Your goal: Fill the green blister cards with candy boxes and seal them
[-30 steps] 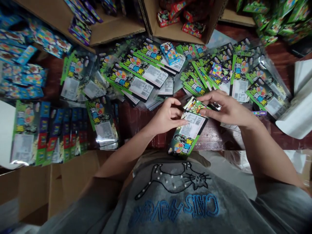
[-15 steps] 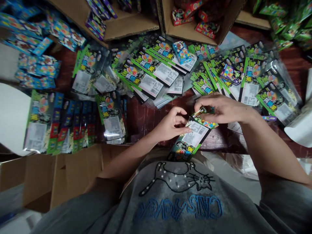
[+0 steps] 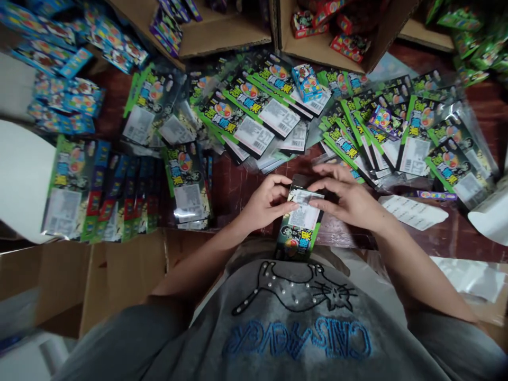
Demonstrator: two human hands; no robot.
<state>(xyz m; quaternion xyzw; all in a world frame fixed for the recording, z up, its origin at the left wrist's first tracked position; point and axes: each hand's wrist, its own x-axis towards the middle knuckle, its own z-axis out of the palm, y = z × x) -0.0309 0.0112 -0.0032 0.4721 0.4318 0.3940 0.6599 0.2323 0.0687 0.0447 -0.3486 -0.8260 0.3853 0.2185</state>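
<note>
Both hands pinching one printed packet near the table's edge

Left hand (image 3: pixel 272 203) and right hand (image 3: pixel 339 194) are meeting on either side of a slim green-and-black packet (image 3: pixel 302 237), close in front of the grey shirt (image 3: pixel 293 312). Neither is hanging loose: the left is gripping the packet's left edge, its thumb reaching over the white label (image 3: pixel 306 218), while the right is pinching the opposite edge, thumb and fingertips resting on the label's upper right. Between them the clear plastic end (image 3: pixel 300 181) is pointing away from the body, and the colourful end is lying nearest the shirt.

On that near end, bold Chinese characters are showing in yellow and blue; the light is dim, but one yellow character looks to be 果. The label is carrying lines of print too small and blurred for me to read. Beyond the hands, matching packets (image 3: pixel 254 108) are overlapping on the red-brown table (image 3: pixel 234 180), their labels showing barcodes, with a blue box (image 3: pixel 307 83) sitting on top. Across the shirt, blue stitching is spelling "CATS", upside down from where I am standing.
</note>
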